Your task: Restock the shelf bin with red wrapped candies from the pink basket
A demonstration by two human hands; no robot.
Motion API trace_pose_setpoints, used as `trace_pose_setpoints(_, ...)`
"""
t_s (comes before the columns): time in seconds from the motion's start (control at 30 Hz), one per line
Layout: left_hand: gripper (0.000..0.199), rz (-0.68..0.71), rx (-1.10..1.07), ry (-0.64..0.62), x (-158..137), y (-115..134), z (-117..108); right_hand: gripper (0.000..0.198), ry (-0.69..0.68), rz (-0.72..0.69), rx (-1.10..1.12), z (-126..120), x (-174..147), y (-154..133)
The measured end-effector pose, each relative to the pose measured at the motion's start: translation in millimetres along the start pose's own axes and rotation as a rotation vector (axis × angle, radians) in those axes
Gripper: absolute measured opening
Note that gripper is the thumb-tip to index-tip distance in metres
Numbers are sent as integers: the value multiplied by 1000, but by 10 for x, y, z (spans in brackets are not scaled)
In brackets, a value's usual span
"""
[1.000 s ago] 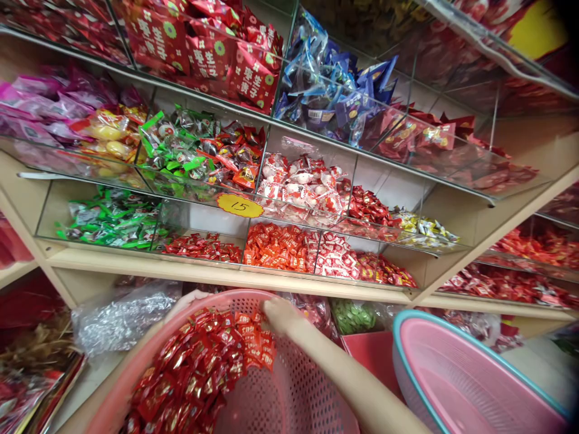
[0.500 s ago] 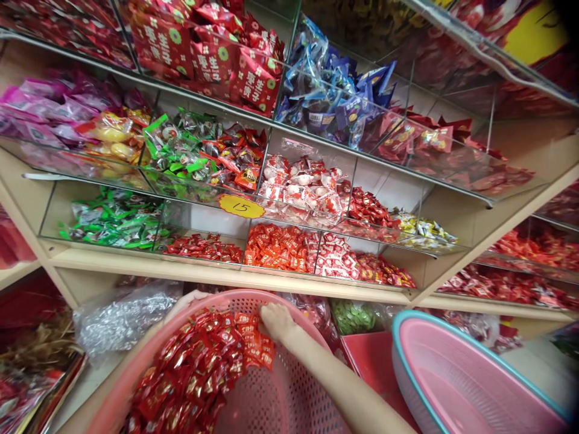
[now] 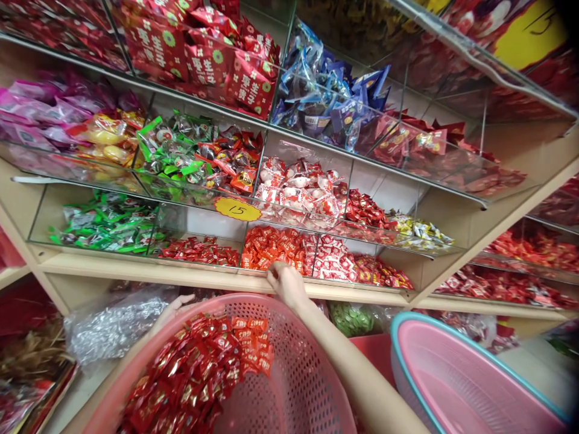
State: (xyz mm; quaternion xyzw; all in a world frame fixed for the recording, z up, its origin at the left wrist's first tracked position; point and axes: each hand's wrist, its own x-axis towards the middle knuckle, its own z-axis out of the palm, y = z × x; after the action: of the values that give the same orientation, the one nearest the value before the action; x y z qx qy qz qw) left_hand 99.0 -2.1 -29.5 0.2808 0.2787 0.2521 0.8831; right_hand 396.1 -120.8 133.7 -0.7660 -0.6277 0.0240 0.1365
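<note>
Head view: perforated, rounded basket holds shiny packets.

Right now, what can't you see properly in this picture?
All in the head view:
Right hand: its own back hides the fingertips, so whether it holds anything can't be told.
Left hand: the rim of the pink basket hides part of it, so its grip is unclear.
Pink basket: the picture's bottom edge cuts off its near side.
Blue-rimmed tub: cut off by the bottom edge too.
Top-right yellow sign: its writing is too blurred to read surely.
</note>
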Motion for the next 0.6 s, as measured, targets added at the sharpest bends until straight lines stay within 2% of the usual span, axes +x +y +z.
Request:
trace_pose_setpoints(0.07,10,52,-23,45,-37,-20,24,27,67,36,3,-30,190,59)
trace_pose_setpoints(0.13,10,58,-23,73,-45,-35,52,28,70,66,-12,-26,369,104)
trace_pose_setpoints(0.27,17,-56,-38,58,8,-21,53,21,27,122,-44,35,623,100)
trace_pose_setpoints(0.37,23,-144,-77,13,54,-5,14,20,34,154,-56,86,696,48)
trace_pose_setpoints(0.47,30,-129,-81,-34,75,-9,-3,22,43,173,-58,129,697,26)
trace_pose_setpoints(0.6,35,-163,-88,-31,68,-10,33,26,69,196,23,186,681,76)
